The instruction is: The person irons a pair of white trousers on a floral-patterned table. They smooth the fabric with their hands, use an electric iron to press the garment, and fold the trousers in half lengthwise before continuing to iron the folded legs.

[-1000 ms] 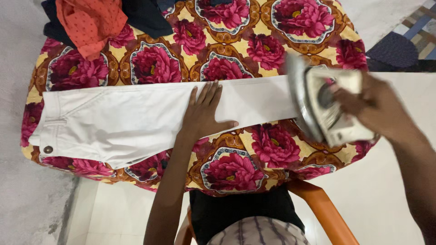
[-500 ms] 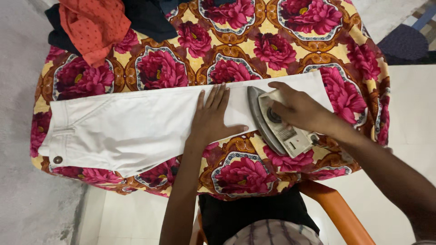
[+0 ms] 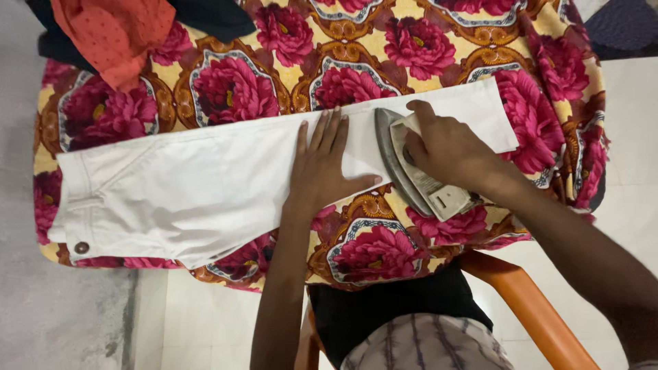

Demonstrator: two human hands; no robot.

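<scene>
pale tiled floor and a grey wall edge frame a padded surface seen from straight above, with clock directions taken from the picture's centre. nearest the viewer, at 6 o'clock, an orange chair arm [image 3: 541, 315] curves beside a dark cushion, and the person's striped garment shows at the bottom edge. just beyond, a floral blanket [image 3: 240, 89] in red, pink and yellow covers the surface, probably as padding under the pressing.

across it, from 9 o'clock to 2 o'clock, lie white trousers [image 3: 185, 185], waistband and brown button at the left, one leg stretched out to the right. the left hand [image 3: 325, 171] rests flat near the centre, fingers spread and holding nothing, palm pressing the cloth, seemingly to keep the leg taut and smooth. just right of it, at about 3 o'clock, the right hand [image 3: 449, 147] is closed over the handle of a clothes iron [image 3: 415, 171], whose metal soleplate looks tipped on edge against the trouser leg, its tip pointing toward 12 o'clock.

farthest away, at 11 o'clock, an orange dotted garment [image 3: 113, 34] and dark clothes [image 3: 212, 17] sit heaped on the blanket, well apart from the iron.
</scene>
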